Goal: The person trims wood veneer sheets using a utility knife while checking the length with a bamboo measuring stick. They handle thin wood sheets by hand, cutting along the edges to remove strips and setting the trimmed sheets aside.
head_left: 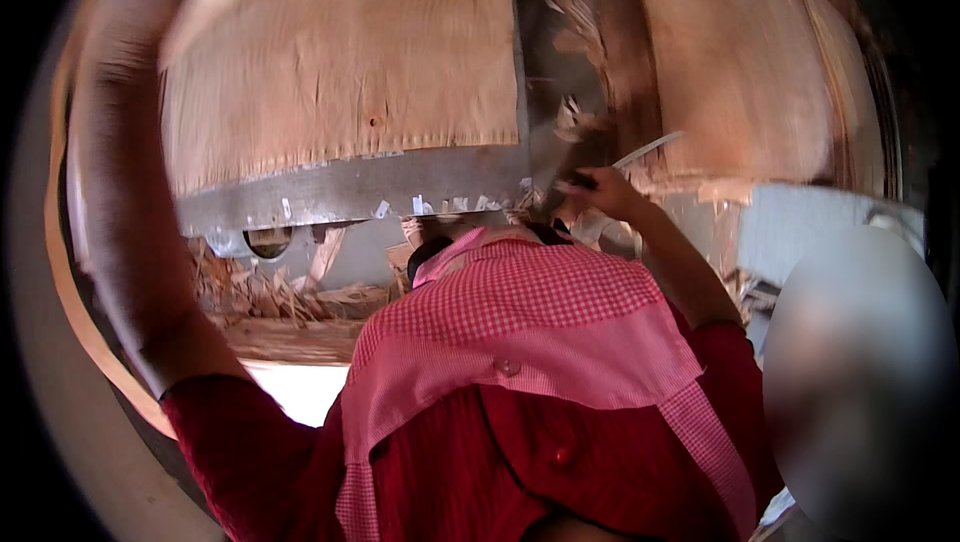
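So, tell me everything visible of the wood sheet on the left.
The sheet looks like thin, pale wood with a small dark knot near its ragged lower edge. Its right edge is straight; its top leaves the picture. It lies over a grey surface; the left forearm crosses its left side, contact unclear.

Lies flat on the grey table (355, 189) as a broad, pale tan veneer sheet (340, 52), set back from the near edge and reaching close to the right edge. Shows fine grain, one small dark knot and a slightly ragged near margin. Just beyond the table's near right corner, slants up rightward as a thin, pale, blade-like tool (648, 149).
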